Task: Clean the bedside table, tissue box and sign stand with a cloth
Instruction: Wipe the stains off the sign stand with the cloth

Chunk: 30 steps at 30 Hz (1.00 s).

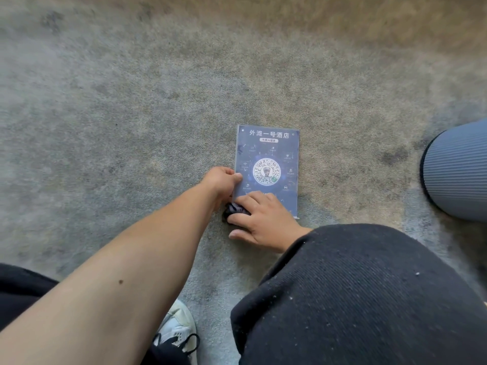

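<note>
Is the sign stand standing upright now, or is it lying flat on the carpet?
Lying flat. The sign stand faces up on the carpet; the left hand holds its edge, and the right hand presses the cloth.

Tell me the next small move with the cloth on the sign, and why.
Probably slide the right hand and the dark crumpled cloth up the blue acrylic sign stand toward its title. The cloth sits only at the bottom left corner, while the left hand steadies the left edge on the grey carpet, so most of the face looks unwiped.
</note>
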Each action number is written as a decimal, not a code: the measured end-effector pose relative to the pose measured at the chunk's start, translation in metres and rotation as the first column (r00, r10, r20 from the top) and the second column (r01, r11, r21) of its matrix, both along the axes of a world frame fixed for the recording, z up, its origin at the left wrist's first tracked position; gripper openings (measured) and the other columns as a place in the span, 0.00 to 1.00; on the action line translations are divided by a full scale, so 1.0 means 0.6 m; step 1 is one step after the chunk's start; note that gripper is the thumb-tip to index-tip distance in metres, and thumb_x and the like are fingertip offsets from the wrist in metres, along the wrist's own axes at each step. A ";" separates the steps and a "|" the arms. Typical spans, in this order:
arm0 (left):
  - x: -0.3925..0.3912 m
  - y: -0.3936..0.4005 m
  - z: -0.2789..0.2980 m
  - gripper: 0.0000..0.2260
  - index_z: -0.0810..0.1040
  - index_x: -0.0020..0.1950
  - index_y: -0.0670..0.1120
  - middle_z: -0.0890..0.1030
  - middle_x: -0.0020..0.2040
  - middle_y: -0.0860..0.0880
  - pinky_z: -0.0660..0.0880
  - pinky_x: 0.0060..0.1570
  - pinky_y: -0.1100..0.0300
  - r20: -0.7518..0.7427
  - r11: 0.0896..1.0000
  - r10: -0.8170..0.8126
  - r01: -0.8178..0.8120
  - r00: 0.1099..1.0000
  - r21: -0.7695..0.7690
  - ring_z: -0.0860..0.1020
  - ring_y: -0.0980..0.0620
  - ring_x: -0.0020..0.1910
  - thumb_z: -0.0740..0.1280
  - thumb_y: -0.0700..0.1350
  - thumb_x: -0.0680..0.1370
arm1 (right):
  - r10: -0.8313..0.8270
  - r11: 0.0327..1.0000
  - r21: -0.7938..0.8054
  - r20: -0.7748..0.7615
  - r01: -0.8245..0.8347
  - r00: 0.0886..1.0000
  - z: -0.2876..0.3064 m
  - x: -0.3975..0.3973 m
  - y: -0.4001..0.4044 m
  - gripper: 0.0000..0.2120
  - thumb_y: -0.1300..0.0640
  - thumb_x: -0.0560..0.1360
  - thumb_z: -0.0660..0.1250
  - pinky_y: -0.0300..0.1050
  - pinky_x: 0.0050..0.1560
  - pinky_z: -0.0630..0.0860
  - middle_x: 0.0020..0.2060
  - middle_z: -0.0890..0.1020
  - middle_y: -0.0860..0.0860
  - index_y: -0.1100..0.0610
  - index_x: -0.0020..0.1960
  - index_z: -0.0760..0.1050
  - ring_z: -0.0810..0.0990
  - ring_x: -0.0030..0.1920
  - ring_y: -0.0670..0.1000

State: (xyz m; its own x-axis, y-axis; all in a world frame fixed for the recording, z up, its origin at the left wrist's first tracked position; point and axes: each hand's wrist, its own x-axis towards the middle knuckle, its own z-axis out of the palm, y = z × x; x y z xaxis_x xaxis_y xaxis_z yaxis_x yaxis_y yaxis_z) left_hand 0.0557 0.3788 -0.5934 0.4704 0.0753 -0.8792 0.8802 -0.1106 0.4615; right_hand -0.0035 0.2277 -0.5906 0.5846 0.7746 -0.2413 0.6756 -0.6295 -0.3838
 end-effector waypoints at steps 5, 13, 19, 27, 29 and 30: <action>0.000 -0.001 -0.002 0.09 0.75 0.42 0.45 0.79 0.36 0.46 0.72 0.24 0.64 -0.004 1.000 -0.014 0.014 1.000 0.004 0.76 0.52 0.29 0.62 0.43 0.82 | -0.036 0.999 0.027 0.089 0.034 0.995 -0.023 -0.005 -0.007 0.12 0.45 0.73 0.65 0.54 0.42 0.72 0.50 0.77 0.54 0.46 0.55 0.74 0.73 0.46 0.58; -0.003 -0.003 -0.010 0.07 0.75 0.46 0.43 0.81 0.41 0.43 0.81 0.37 0.53 0.004 1.000 0.012 -0.012 1.000 -0.013 0.80 0.46 0.37 0.62 0.43 0.82 | -0.081 0.990 0.129 0.201 0.056 0.976 -0.042 -0.019 -0.045 0.22 0.50 0.82 0.43 0.54 0.39 0.70 0.49 0.78 0.54 0.46 0.54 0.77 0.74 0.42 0.58; -0.004 -0.003 -0.016 0.06 0.75 0.46 0.43 0.83 0.46 0.40 0.82 0.44 0.47 -0.013 0.999 0.039 -0.039 0.999 -0.031 0.82 0.42 0.42 0.62 0.43 0.82 | -0.125 0.989 0.092 0.106 0.115 0.987 -0.022 -0.013 -0.073 0.24 0.42 0.82 0.40 0.54 0.42 0.73 0.50 0.77 0.53 0.48 0.53 0.74 0.74 0.45 0.58; -0.002 -0.001 -0.013 0.07 0.75 0.47 0.42 0.83 0.47 0.40 0.82 0.43 0.49 -0.021 0.997 0.048 -0.049 0.999 -0.051 0.83 0.43 0.44 0.62 0.42 0.82 | -0.129 0.986 -0.103 -0.007 0.127 0.992 -0.001 0.006 -0.191 0.10 0.42 0.76 0.59 0.44 0.45 0.68 0.47 0.78 0.53 0.48 0.48 0.72 0.74 0.46 0.55; 0.000 0.002 -0.010 0.07 0.74 0.46 0.43 0.83 0.47 0.40 0.81 0.42 0.50 -0.024 0.998 0.038 -0.039 0.999 -0.049 0.83 0.43 0.45 0.62 0.43 0.82 | -0.202 0.939 -0.298 -0.076 0.171 0.977 -0.008 0.020 -0.240 0.08 0.43 0.77 0.62 0.44 0.47 0.69 0.50 0.78 0.52 0.47 0.48 0.72 0.74 0.48 0.54; 0.001 0.004 -0.010 0.07 0.73 0.45 0.43 0.83 0.47 0.41 0.81 0.41 0.51 -0.024 0.998 0.036 -0.037 0.999 -0.047 0.83 0.44 0.45 0.61 0.43 0.82 | -0.274 0.898 -0.377 -0.071 0.229 0.959 -0.007 0.020 -0.266 0.09 0.44 0.77 0.65 0.47 0.50 0.72 0.54 0.77 0.52 0.47 0.53 0.73 0.75 0.52 0.54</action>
